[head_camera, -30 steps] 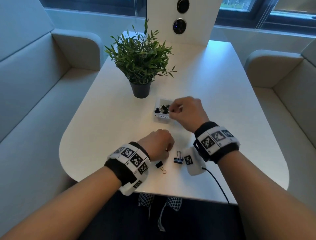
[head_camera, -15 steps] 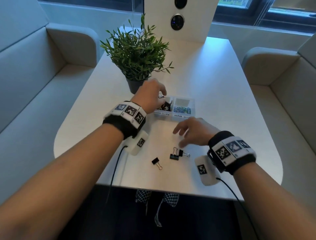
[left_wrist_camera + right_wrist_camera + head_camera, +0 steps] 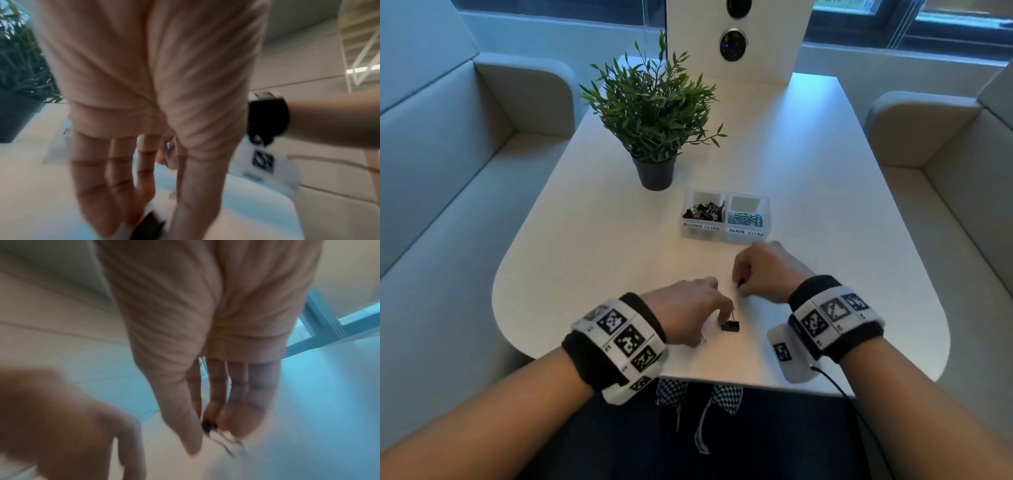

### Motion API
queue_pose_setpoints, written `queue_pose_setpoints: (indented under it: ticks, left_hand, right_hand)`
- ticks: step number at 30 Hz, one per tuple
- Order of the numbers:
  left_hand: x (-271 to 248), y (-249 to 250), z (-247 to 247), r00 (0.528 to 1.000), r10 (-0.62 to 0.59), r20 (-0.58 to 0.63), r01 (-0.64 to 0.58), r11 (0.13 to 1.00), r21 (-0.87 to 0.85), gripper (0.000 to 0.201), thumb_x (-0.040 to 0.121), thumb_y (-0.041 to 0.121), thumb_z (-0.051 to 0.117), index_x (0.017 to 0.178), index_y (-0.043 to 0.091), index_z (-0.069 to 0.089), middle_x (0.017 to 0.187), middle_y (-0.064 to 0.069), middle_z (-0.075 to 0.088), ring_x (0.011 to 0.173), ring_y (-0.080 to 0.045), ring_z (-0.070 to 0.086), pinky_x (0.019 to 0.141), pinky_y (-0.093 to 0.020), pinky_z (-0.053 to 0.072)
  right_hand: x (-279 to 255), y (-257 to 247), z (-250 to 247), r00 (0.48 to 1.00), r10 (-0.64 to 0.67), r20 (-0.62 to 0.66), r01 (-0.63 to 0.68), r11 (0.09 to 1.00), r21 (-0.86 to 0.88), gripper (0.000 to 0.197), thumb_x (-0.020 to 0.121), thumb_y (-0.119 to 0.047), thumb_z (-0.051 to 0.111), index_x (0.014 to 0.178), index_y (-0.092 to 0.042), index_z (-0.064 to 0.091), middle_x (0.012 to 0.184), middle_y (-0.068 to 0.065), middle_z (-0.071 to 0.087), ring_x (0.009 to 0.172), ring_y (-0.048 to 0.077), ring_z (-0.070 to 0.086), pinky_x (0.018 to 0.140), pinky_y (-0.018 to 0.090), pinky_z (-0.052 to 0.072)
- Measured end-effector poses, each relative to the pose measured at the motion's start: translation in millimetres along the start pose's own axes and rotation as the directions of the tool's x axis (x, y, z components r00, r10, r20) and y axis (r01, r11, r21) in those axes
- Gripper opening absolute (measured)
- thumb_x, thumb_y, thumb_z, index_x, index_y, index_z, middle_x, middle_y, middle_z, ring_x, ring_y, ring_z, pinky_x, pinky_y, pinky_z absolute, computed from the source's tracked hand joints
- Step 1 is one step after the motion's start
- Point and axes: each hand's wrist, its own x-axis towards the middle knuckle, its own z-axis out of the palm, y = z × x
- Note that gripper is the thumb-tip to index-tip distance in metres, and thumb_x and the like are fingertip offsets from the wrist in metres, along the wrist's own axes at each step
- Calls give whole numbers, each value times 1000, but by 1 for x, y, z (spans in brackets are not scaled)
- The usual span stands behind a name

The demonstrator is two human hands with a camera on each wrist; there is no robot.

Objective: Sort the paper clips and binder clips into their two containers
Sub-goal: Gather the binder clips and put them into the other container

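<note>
Left hand (image 3: 688, 308): set low over the near part of the white table (image 3: 592, 246), fingers curled downward, fingertips pinched on the wire handle of a black binder clip (image 3: 730, 326). Clip body rested on the tabletop just right of the fingertips. Same hand in the left wrist view (image 3: 144, 113): fingers pointed down, dark clip body (image 3: 148, 227) at their tips, picture blurred. A thin wire loop showed under the left hand in the head view; too small to identify.

Right hand (image 3: 763, 274): just beyond and right of the left, fingers curled, thumb and forefinger closed on a small dark item (image 3: 738, 284), mostly hidden. Right wrist view (image 3: 216, 353): blurred, a small black clip (image 3: 206, 426) with trailing wire arms pinched between thumb and fingertips.

Binder clips container (image 3: 702, 233): clear box, hand-lettered "BINDER CLIPS", held a heap of black binder clips (image 3: 705, 210). Stood beyond the hands, toward the table's middle.

Paper clips container (image 3: 748, 236): clear box touching the right side of the first, lettered "PAPER CLIPS", held coloured paper clips (image 3: 744, 218), blue and green among them.

Potted plant (image 3: 654, 113): green foliage in a dark pot, upright, behind and left of the containers.

Wrist bands: black, with white marker blocks, one on each forearm; a cable (image 3: 835, 383) ran from the right unit off the table's near edge.

Benches (image 3: 448, 171): pale upholstered seating on both sides of the table.
</note>
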Motion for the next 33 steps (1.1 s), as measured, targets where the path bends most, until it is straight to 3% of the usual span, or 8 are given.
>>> queue_pose_setpoints:
  ticks: [5, 10, 14, 17, 20, 22, 26, 33]
  left_hand:
    - [-1, -6, 8, 999, -15, -48, 13, 999, -32, 17, 81, 4, 61, 87, 20, 63, 96, 4, 50, 85, -18, 57, 68, -25, 44]
    - [-5, -16, 9, 998, -3, -70, -2, 997, -71, 13, 78, 10, 60, 83, 21, 64, 84, 5, 53, 77, -16, 56, 64, -22, 42]
    - [-13, -26, -17, 971, -24, -237, -9, 990, -138, 13, 75, 19, 66, 88, 20, 67, 79, 9, 59, 71, -10, 58, 67, -23, 50]
    - [-11, -40, -56, 852, -68, -519, -38, 981, -192, 8, 72, 16, 71, 80, 15, 70, 73, 4, 64, 63, -11, 58, 62, -25, 51]
    - [10, -51, -84, 717, -165, -677, 2, 972, -234, 4, 79, 17, 71, 82, 15, 72, 79, 1, 65, 67, -10, 60, 64, -21, 51]
    - [31, -57, -89, 683, -220, -696, 46, 965, -259, 7, 83, 19, 67, 85, 15, 72, 85, -1, 65, 73, -12, 62, 73, -25, 54]
    - [59, -63, -74, 739, -267, -619, 152, 961, -232, 14, 86, 20, 62, 95, 15, 72, 102, -5, 66, 89, -17, 63, 80, -30, 51]
    - [41, -68, -62, 625, -289, -725, 129, 954, -269, 15, 88, 26, 60, 95, 17, 71, 101, -3, 65, 91, -18, 60, 78, -31, 46]
  right_hand:
    - [40, -24, -26, 906, 44, -422, 84, 956, 280, 9, 79, -11, 71, 88, -14, 71, 83, -2, 64, 75, 11, 59, 66, 8, 42]
    - [63, -31, -29, 884, 132, -449, 51, 927, 373, 27, 81, -19, 71, 107, -18, 66, 99, 0, 61, 83, 14, 61, 75, 21, 50]
    - [34, -18, -21, 967, 10, -254, 34, 986, 165, 20, 79, -21, 74, 98, -19, 67, 92, -2, 63, 76, 8, 56, 61, 10, 38]
    - [4, -13, -12, 999, -23, 39, 21, 999, 41, 31, 74, -27, 78, 103, -21, 66, 95, -5, 59, 79, 6, 54, 61, 13, 35]
    - [-11, -14, 6, 984, -14, 179, 20, 999, -32, 44, 69, -32, 81, 110, -27, 65, 101, -5, 56, 87, 12, 53, 67, 21, 39]
    - [-14, -15, 18, 981, -39, 188, 49, 998, -47, 45, 67, -29, 80, 109, -27, 66, 99, -5, 52, 88, 13, 51, 65, 21, 40]
    - [-13, -14, 32, 985, -116, 125, 125, 990, -67, 26, 72, -12, 72, 96, -19, 70, 91, -4, 46, 84, 16, 51, 61, 17, 36]
    - [-4, -20, 10, 989, -144, -35, 145, 989, 23, 7, 73, -15, 73, 80, -13, 71, 84, -3, 58, 74, 10, 55, 62, 15, 40]
